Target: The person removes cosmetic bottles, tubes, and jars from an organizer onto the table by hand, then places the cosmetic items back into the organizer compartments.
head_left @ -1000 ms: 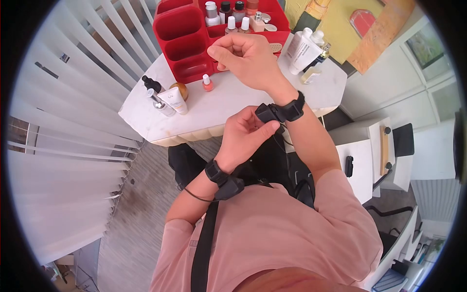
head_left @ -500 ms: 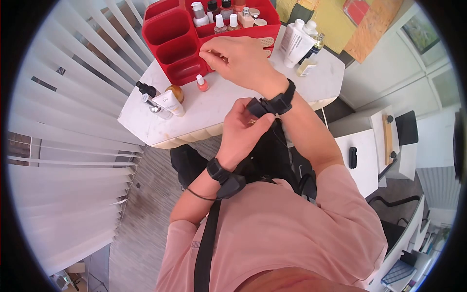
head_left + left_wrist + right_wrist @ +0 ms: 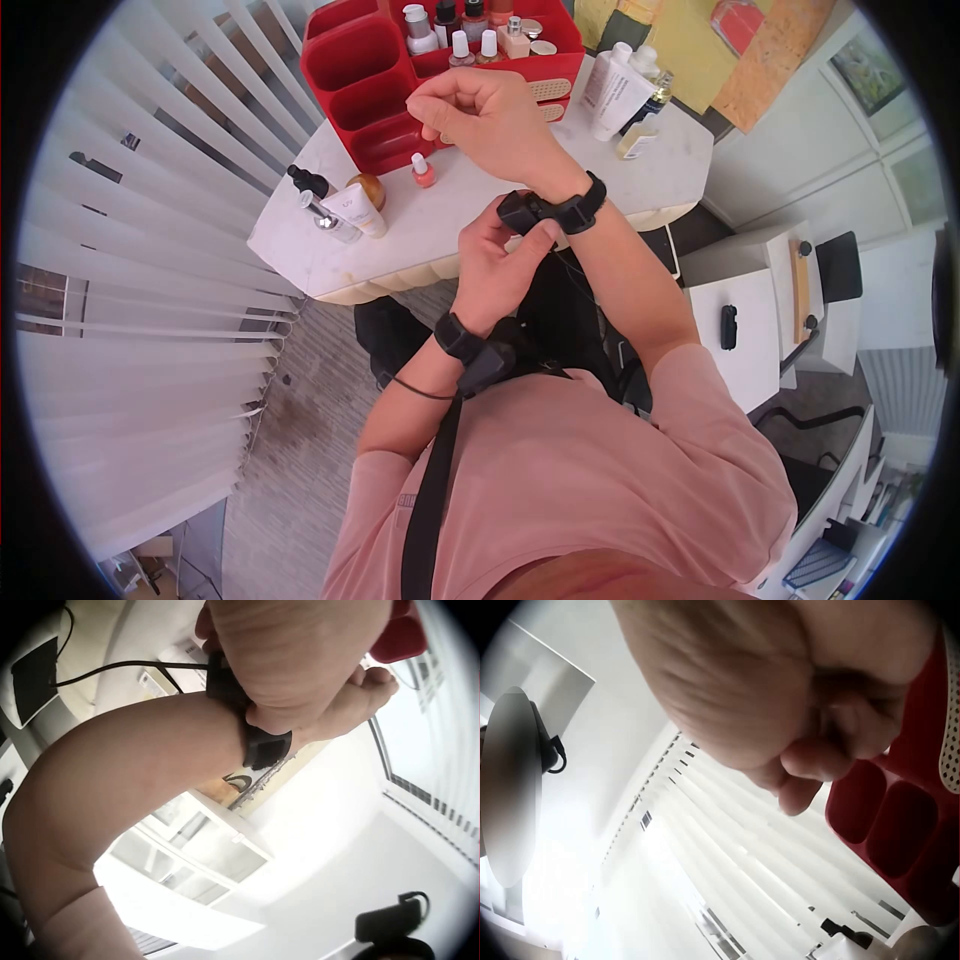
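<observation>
My left hand [image 3: 497,272] pinches the small black camera [image 3: 518,212] on my right wrist strap [image 3: 580,206], its thumb on the near side. Above the red cosmetics organizer's front edge hovers my right hand [image 3: 490,118], with loosely curled fingers and nothing in them. In the left wrist view, the left palm [image 3: 300,645] covers part of that camera and the black strap [image 3: 266,746]. The right palm [image 3: 727,690] fills the top of the right wrist view. A coral nail polish bottle [image 3: 424,173] with a white cap stands on the table below the right hand.
The red organizer [image 3: 350,65] holds several bottles at the table's back. Left on the white table [image 3: 330,262] are a white tube [image 3: 355,208], a silver-capped bottle [image 3: 325,218] and a dark bottle [image 3: 308,182]. White tubes [image 3: 620,95] stand at the right.
Both hands have shifted slightly left and toward the organizer, the left still gripping the wrist camera. The head view has moved a little. Table items stay put.
</observation>
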A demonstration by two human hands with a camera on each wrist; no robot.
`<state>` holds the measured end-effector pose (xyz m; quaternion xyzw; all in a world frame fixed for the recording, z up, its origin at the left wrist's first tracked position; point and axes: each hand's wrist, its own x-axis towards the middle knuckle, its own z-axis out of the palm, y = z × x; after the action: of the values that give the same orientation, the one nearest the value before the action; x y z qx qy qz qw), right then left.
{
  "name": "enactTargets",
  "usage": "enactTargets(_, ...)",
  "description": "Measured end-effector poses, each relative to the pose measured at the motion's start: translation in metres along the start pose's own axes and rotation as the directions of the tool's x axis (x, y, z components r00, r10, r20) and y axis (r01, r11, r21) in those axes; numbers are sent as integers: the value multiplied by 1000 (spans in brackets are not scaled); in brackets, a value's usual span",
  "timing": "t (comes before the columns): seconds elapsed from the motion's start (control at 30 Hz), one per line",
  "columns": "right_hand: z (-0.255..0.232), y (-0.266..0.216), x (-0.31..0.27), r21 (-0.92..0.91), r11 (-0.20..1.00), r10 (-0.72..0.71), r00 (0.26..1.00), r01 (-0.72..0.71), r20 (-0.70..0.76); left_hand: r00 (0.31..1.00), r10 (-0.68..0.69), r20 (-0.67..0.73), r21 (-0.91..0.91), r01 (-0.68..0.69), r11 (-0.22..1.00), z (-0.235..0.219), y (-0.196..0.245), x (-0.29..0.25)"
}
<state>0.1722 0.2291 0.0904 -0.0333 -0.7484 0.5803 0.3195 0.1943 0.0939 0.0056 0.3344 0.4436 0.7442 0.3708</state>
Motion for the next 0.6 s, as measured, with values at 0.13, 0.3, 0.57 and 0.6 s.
enactTargets(0.13, 3, 1, -5, 80, 996, 51, 994, -43, -101, 996, 5, -85, 39, -2, 999, -1, 11, -6)
enactTargets(0.3, 0, 19, -10, -381, 905, -241, 966, 188, -95, 982, -104, -156, -46, 98, 994, 0, 26, -12)
enactTargets(0.57, -9, 29, -5, -773, 534, -509, 860, 343, 30, 972, -54, -229, -46, 44, 998, 0, 20, -7)
enactTargets(0.6, -8, 26, -7, -700, 665, -402, 915, 260, -42, 972, -53, -228, -47, 44, 998, 1, 17, -6)
